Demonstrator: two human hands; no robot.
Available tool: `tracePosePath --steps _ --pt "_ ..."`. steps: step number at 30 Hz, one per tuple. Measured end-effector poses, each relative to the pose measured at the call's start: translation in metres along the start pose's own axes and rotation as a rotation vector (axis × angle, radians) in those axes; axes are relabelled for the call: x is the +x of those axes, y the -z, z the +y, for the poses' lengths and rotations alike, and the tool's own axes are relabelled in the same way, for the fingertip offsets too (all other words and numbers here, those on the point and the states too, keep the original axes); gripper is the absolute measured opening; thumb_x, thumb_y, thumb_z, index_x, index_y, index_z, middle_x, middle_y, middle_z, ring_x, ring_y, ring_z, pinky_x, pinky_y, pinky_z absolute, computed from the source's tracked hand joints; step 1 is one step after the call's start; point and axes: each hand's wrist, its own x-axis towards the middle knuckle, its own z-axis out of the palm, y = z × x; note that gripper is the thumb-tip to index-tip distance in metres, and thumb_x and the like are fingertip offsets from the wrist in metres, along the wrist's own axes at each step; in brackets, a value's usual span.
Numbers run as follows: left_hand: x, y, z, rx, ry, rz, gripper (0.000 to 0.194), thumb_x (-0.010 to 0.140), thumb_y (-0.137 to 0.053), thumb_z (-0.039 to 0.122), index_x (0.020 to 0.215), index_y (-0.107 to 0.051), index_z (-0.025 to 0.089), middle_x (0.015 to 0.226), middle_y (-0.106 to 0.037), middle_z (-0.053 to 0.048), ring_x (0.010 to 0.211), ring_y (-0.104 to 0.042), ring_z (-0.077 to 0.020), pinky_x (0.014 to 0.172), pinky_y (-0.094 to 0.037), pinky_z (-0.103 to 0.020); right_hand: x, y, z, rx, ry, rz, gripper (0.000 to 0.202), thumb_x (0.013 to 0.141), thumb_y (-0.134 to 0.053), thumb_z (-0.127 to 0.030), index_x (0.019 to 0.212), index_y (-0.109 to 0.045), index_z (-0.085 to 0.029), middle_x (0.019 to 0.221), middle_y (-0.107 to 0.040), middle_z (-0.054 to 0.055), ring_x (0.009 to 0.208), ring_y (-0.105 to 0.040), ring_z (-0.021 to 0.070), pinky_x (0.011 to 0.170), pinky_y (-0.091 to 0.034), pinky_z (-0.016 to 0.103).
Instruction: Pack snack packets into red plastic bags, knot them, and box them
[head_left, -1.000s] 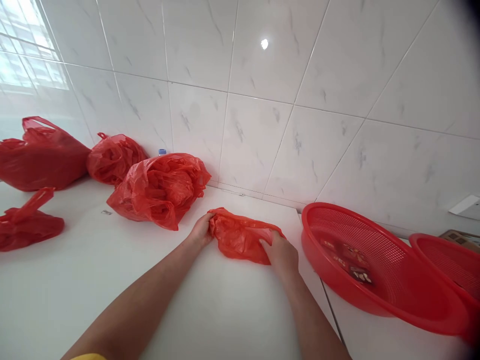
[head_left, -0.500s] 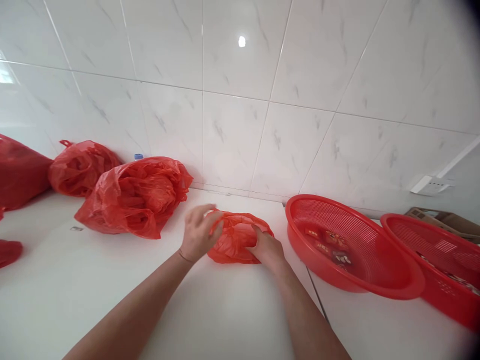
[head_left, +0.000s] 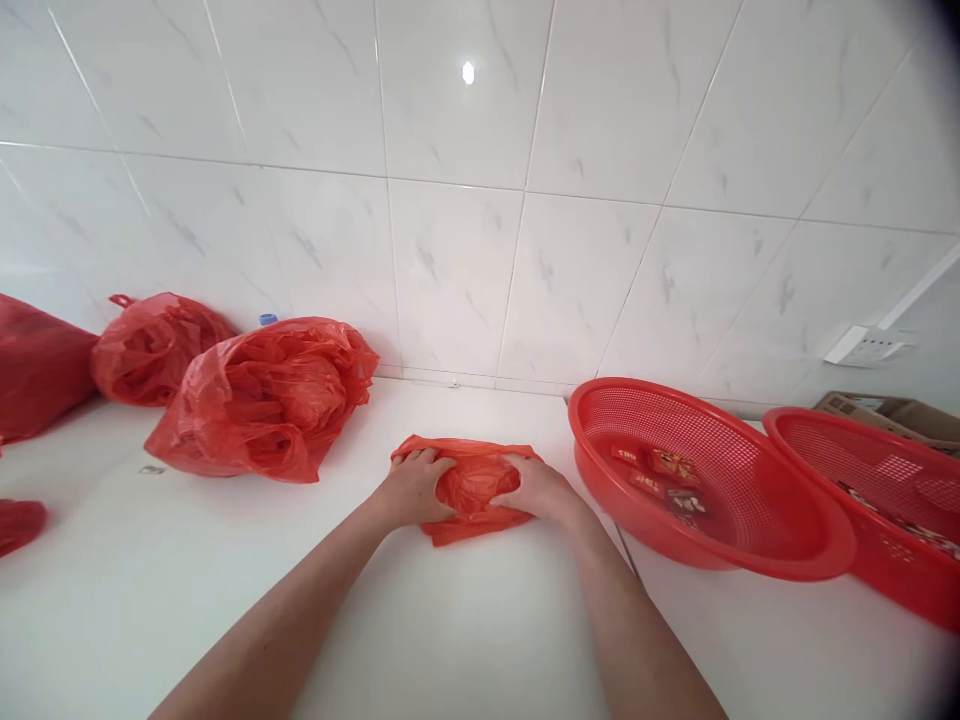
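In front of me a thin red plastic bag [head_left: 478,484] lies crumpled and low on the white table, its middle sunken like a shallow bowl. My left hand [head_left: 414,488] grips its left side, fingers curled over the far part and thumb pointing inward. On the right side, my right hand [head_left: 538,490] holds the bag in the same way, thumb over its inner part. Part of the bag's edge is hidden under both palms.
To the left stand a large bag stuffed with red plastic bags [head_left: 274,400], another red bundle [head_left: 161,345] and a blue bottle cap [head_left: 268,319]. A red colander [head_left: 720,550] with small packets [head_left: 660,480] is at right, beside a second red basket [head_left: 892,570]. A tiled wall [head_left: 457,270] rises behind.
My left hand has come down from above the bag onto its left side. The bag has been spread wider and flatter. My right hand stays on its right side.
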Motion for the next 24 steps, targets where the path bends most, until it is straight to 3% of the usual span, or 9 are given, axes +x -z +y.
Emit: tracePosePath --steps 4,7,9,11,14,16,18,22,24 --pt "0.000 0.000 0.005 -0.014 -0.038 -0.079 0.064 0.056 -0.069 0.037 0.118 -0.056 0.030 0.114 -0.058 -0.008 0.112 -0.049 -0.0320 0.096 -0.033 -0.048 0.001 -0.002 -0.001 0.068 -0.039 0.129 0.048 0.080 -0.050 -0.057 0.117 -0.059 -0.028 0.112 -0.065 0.004 0.098 -0.061 0.0204 0.078 -0.044 0.030" --pt "0.003 0.003 0.008 -0.003 -0.055 -0.008 0.056 0.058 -0.070 0.044 0.111 -0.060 0.027 0.113 -0.060 -0.008 0.105 -0.054 -0.0309 0.092 -0.037 -0.046 0.003 -0.004 -0.006 -0.062 -0.109 0.177 0.042 0.076 -0.059 -0.048 0.112 -0.060 -0.027 0.108 -0.067 0.003 0.093 -0.062 0.0200 0.076 -0.043 0.029" --pt "0.005 0.005 0.010 0.023 -0.070 0.133 0.041 0.070 -0.062 0.049 0.101 -0.063 0.023 0.105 -0.063 -0.009 0.096 -0.057 -0.0277 0.086 -0.041 -0.043 0.004 -0.005 -0.008 -0.166 -0.098 0.160 0.046 0.071 -0.065 -0.046 0.112 -0.060 -0.026 0.105 -0.068 0.003 0.091 -0.063 0.0201 0.073 -0.043 0.028" --pt "0.007 0.007 0.011 0.064 -0.107 0.325 0.029 0.081 -0.053 0.045 0.093 -0.063 0.020 0.097 -0.065 -0.008 0.089 -0.058 -0.0248 0.081 -0.043 -0.040 0.005 -0.004 -0.009 -0.244 -0.053 0.158 0.042 0.070 -0.065 -0.047 0.106 -0.061 -0.025 0.101 -0.068 0.003 0.089 -0.063 0.0196 0.071 -0.043 0.027" --pt "0.009 0.004 0.009 0.094 -0.126 0.633 0.020 0.084 -0.053 0.036 0.093 -0.062 0.021 0.103 -0.063 -0.008 0.094 -0.057 -0.0252 0.086 -0.043 -0.042 0.005 -0.004 -0.010 -0.313 -0.032 0.191 0.028 0.076 -0.060 -0.042 0.096 -0.063 -0.023 0.095 -0.068 0.003 0.085 -0.063 0.0187 0.069 -0.042 0.027" --pt "0.010 0.000 0.004 0.046 -0.052 0.758 0.021 0.082 -0.055 0.036 0.096 -0.061 0.022 0.112 -0.060 -0.008 0.104 -0.055 -0.0274 0.094 -0.039 -0.046 0.004 -0.005 -0.010 -0.346 -0.041 0.223 0.020 0.082 -0.053 -0.035 0.090 -0.064 -0.021 0.088 -0.068 0.004 0.081 -0.062 0.0181 0.067 -0.041 0.027" --pt "0.011 -0.005 -0.003 -0.115 0.104 0.795 0.028 0.080 -0.056 0.040 0.103 -0.059 0.023 0.116 -0.058 -0.008 0.110 -0.053 -0.0280 0.096 -0.040 -0.047 0.003 -0.006 -0.011 -0.376 -0.042 0.262 0.020 0.085 -0.046 -0.029 0.087 -0.064 -0.020 0.084 -0.067 0.004 0.079 -0.061 0.0179 0.065 -0.040 0.027" --pt "0.011 -0.006 -0.017 -0.655 0.468 0.694 0.048 0.079 -0.055 0.050 0.122 -0.047 0.031 0.121 -0.055 -0.004 0.104 -0.058 -0.0227 0.080 -0.052 -0.037 0.000 -0.007 -0.014 -0.410 -0.027 0.329 0.021 0.087 -0.043 -0.026 0.085 -0.063 -0.020 0.080 -0.066 0.004 0.080 -0.057 0.0185 0.065 -0.040 0.028" --pt "0.011 -0.003 -0.020 -0.738 0.555 0.614 0.050 0.077 -0.055 0.053 0.122 -0.045 0.034 0.117 -0.057 -0.001 0.099 -0.060 -0.0212 0.076 -0.053 -0.035 -0.001 -0.007 -0.016 -0.418 -0.002 0.359 0.020 0.087 -0.045 -0.026 0.081 -0.063 -0.020 0.077 -0.065 0.004 0.083 -0.056 0.0188 0.067 -0.040 0.028"
